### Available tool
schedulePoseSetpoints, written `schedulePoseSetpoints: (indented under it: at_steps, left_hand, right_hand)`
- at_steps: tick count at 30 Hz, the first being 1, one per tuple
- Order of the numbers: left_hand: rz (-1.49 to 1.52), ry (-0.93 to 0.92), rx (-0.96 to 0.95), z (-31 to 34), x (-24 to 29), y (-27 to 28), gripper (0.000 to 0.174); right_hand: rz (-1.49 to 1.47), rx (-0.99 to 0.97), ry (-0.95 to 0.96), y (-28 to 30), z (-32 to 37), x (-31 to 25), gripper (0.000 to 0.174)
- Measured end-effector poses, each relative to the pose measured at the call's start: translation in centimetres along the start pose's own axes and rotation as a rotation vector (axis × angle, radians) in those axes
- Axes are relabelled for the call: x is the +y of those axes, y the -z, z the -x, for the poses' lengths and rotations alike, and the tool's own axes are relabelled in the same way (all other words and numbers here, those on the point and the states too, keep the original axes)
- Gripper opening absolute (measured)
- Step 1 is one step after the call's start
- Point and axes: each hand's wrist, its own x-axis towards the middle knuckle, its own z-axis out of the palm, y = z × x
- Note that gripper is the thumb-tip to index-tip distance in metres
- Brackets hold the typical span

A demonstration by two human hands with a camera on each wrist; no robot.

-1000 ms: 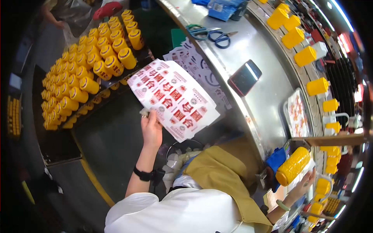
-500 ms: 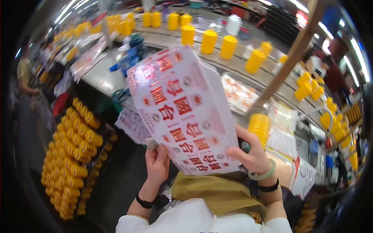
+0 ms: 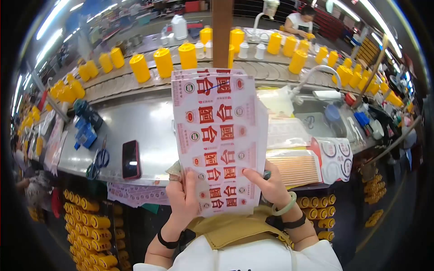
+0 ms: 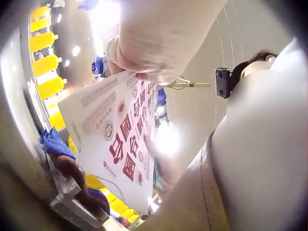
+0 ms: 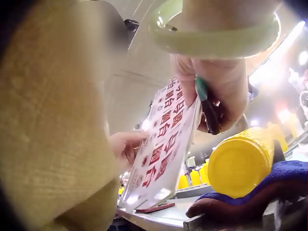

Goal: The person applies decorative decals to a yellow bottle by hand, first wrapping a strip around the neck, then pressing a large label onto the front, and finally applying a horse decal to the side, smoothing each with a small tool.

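A stack of white decal sheets (image 3: 221, 149) printed with red characters stands tilted up before me, gripped at its lower edges by both hands. My left hand (image 3: 183, 196) has its thumb on the printed face and its fingers behind; a greyish wrap (image 3: 174, 170) covers a fingertip. On the other edge, my right hand (image 3: 275, 187) pinches the stack with its thumb on the front. A green-and-black tool (image 5: 208, 106) also sits within the right hand's fingers, its kind unclear. In the right wrist view, a yellow jar (image 5: 240, 166) lies on a blue-padded rest (image 5: 288, 178).
On the metal table (image 3: 113, 119) lie a phone (image 3: 131, 159), scissors (image 3: 101, 158) and more decal sheets (image 3: 334, 156). A sink (image 3: 327, 115) is at the right. Yellow jars (image 3: 163, 62) line the conveyor behind, and racks of jars (image 3: 92, 226) stand below the table.
My head has turned from the left rack to face the table. The stack came round in the left hand to the front, and the right hand left the yellow jar to grip the stack's other edge.
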Motion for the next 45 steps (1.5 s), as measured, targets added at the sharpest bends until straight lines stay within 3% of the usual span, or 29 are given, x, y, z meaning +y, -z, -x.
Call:
schedulePoseSetpoints:
  at_steps: [4,6,8,10,12,14,16,17,19,22,24,26,27,28,31,32,34,35,36,38,40,42,45]
  left_hand:
    - [0.143,-0.056,-0.236,-2.0,1.4,-1.7,0.047]
    - [0.064,-0.125,-0.3,-3.2,1.1,-1.8,0.061]
    - [0.085,-0.153,-0.264,-4.2,0.6,-1.6,0.059]
    - [0.112,-0.112,-0.227,-5.0,-0.1,-1.2,0.057]
    - [0.128,-0.094,-0.198,-5.5,-0.5,-1.4,0.052]
    - [0.12,-0.066,-0.174,-6.0,-1.2,-1.3,0.05]
    - [0.109,-0.095,-0.152,-6.2,-1.8,-1.7,0.045]
    - [0.075,-0.103,-0.135,-6.4,-2.0,-1.6,0.045]
    - [0.048,-0.107,-0.109,-6.7,-2.3,-1.5,0.044]
    - [0.049,-0.094,-0.079,-7.0,-3.2,-1.1,0.042]
    - [0.043,-0.07,-0.067,-7.0,-3.7,-1.0,0.041]
    - [0.021,-0.051,-0.035,-7.2,-3.8,-1.1,0.043]
    - [0.015,-0.047,-0.032,-7.3,-3.9,-1.0,0.043]
    - [0.01,-0.051,-0.02,-7.2,-4.0,-1.0,0.043]
    - [0.003,-0.023,0.007,-7.2,-4.4,-1.1,0.044]
    - [0.006,-0.001,0.018,-7.2,-4.5,-1.2,0.044]
    - [0.034,0.013,0.004,-7.0,-4.8,-1.4,0.044]
    - [0.067,0.016,-0.005,-7.0,-4.9,-1.5,0.045]
    - [0.065,0.02,-0.006,-6.9,-4.8,-1.6,0.045]
    - [0.025,-0.033,0.003,-6.6,-4.4,-1.4,0.046]
    - [-0.005,-0.014,0.024,-6.2,-4.5,-0.7,0.046]
    - [-0.019,-0.009,0.043,-6.1,-5.1,-0.1,0.046]
    - [0.003,0.114,0.122,-5.9,-5.9,0.3,0.046]
  right_hand:
    - [-0.238,0.13,-0.121,4.0,1.2,0.3,0.036]
    - [-0.259,0.36,-0.18,7.5,2.0,0.0,0.032]
    - [-0.325,0.462,-0.134,11.0,2.0,-0.8,0.031]
    - [-0.506,0.698,0.024,15.7,1.6,0.5,0.037]
    - [-0.447,0.861,0.135,20.1,0.5,0.2,0.038]
    - [-0.442,1.133,0.121,23.7,-1.3,-0.4,0.04]
    - [-0.454,1.11,0.169,31.8,-2.2,3.8,0.042]
    - [-0.449,1.116,0.165,33.7,-3.1,4.6,0.042]
    - [-0.34,1.311,0.152,36.7,-4.5,5.8,0.043]
    - [-0.334,1.373,0.158,42.2,-6.2,9.3,0.04]
    - [-0.287,1.371,0.125,42.0,-7.0,9.3,0.043]
    - [-0.25,1.055,-0.384,40.5,-7.1,6.6,0.055]
    - [-0.171,0.931,-0.544,40.2,-7.0,5.2,0.064]
    - [-0.17,0.925,-0.548,40.6,-7.3,5.5,0.064]
    - [0.669,0.833,-0.662,41.5,-8.4,6.5,0.054]
    - [0.668,0.829,-0.676,42.5,-8.8,8.1,0.054]
    - [1.525,0.663,-0.5,44.9,-9.8,11.9,0.043]
    - [1.483,0.626,-0.81,44.6,-11.3,11.6,0.036]
    - [1.482,0.622,-0.814,43.5,-11.8,10.3,0.036]
    - [1.648,0.353,-0.978,41.8,-12.1,7.9,0.034]
    - [1.739,0.361,-0.97,43.6,-12.6,9.6,0.029]
    - [1.943,0.201,-0.753,45.1,-13.0,10.2,0.019]
    - [2.131,0.164,-0.561,46.2,-13.3,10.6,0.02]
